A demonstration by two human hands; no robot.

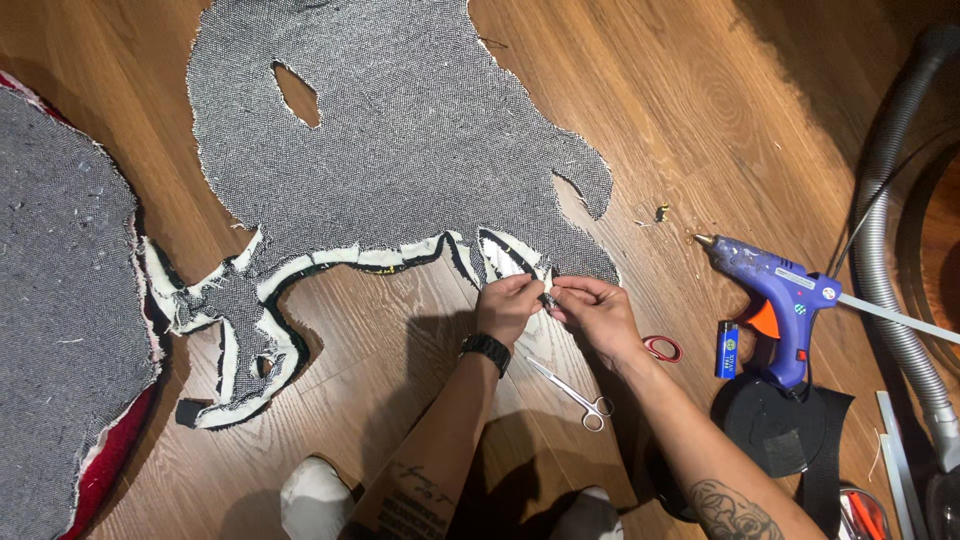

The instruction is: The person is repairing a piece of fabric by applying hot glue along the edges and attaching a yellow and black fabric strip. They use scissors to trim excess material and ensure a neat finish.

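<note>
The fingers (535, 290) of both hands meet in a pinch at the lower edge of the grey rug backing (400, 130), just where its white folded border (500, 258) comes to a point. The left hand (508, 305) and the right hand (598, 312) are clenched on the same small bit of that border, fingertips touching, so neither is nearer than the other. What exactly sits between the fingertips is too small to tell. The backing spreads away from the fingers, up and to the left, and its border runs crosswise below it, leftward from the pinch.

A black watch (486, 351) circles the left wrist. Just below the backing's edge, between the two forearms, slim silver scissors (570, 387) lie slantwise on the wooden floor (700, 120). A red-handled pair of scissors (662, 347) peeks out beside the right hand.

Right of the backing, well apart from it, a blue glue gun (775, 300) stands with its nozzle aimed back toward the backing, beside a black roll of tape (770, 425). A grey vacuum hose (885, 190) curves further right. Left of the backing lies a second grey rug with a red rim (60, 300).
</note>
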